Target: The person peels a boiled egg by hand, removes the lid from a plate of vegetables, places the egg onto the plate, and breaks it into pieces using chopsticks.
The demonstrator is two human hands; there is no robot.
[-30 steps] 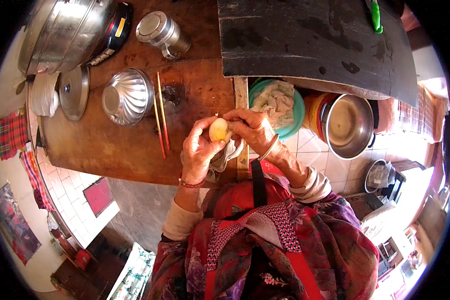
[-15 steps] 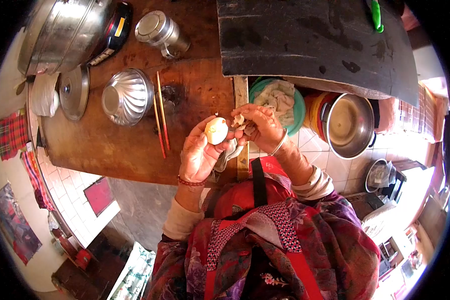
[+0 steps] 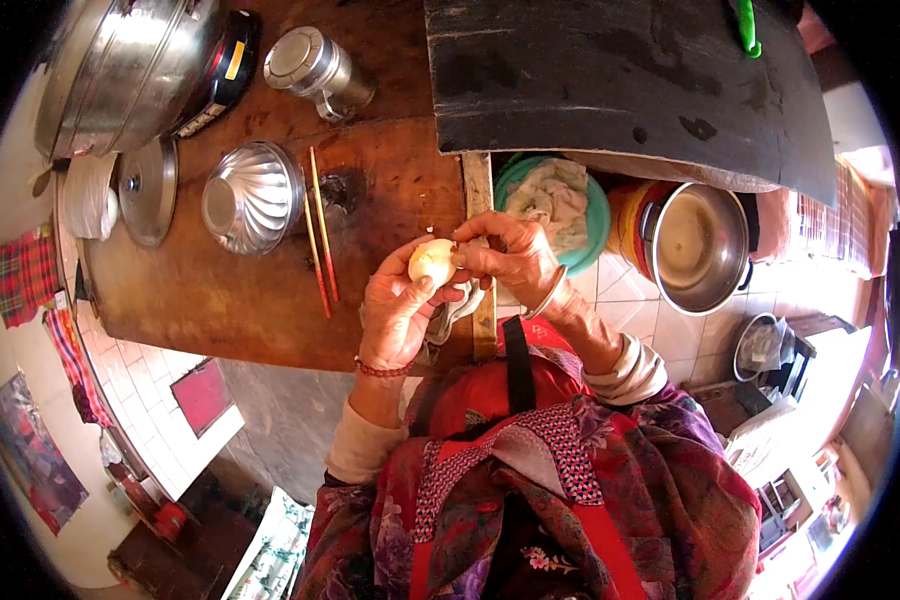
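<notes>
A pale, cream-coloured round bulb [image 3: 431,262], its surface smooth like a peeled onion, rests in the curled fingers of my left hand [image 3: 390,315]. From the right, my right hand [image 3: 518,257] pinches at the bulb's edge with closed fingertips. What lies under those fingertips is hidden. Both hands are over the front edge of the wooden table [image 3: 220,310]. A small pale scrap [image 3: 430,229] lies on the wood just beyond the bulb. Below my fingers a grey cloth [image 3: 458,308] hangs near the table edge.
Left of my hands are chopsticks [image 3: 320,235], a fluted metal bowl [image 3: 253,198], a lidded metal jug [image 3: 320,72], a pot lid [image 3: 148,192] and a large steamer [image 3: 125,75]. To the right stand a green basin [image 3: 595,235] with cloth, a big metal pot [image 3: 700,250] and a dark board [image 3: 620,85].
My right hand has moved left, from holding curled brownish peel apart from the bulb to touching the bulb's right side. My left hand keeps its hold.
</notes>
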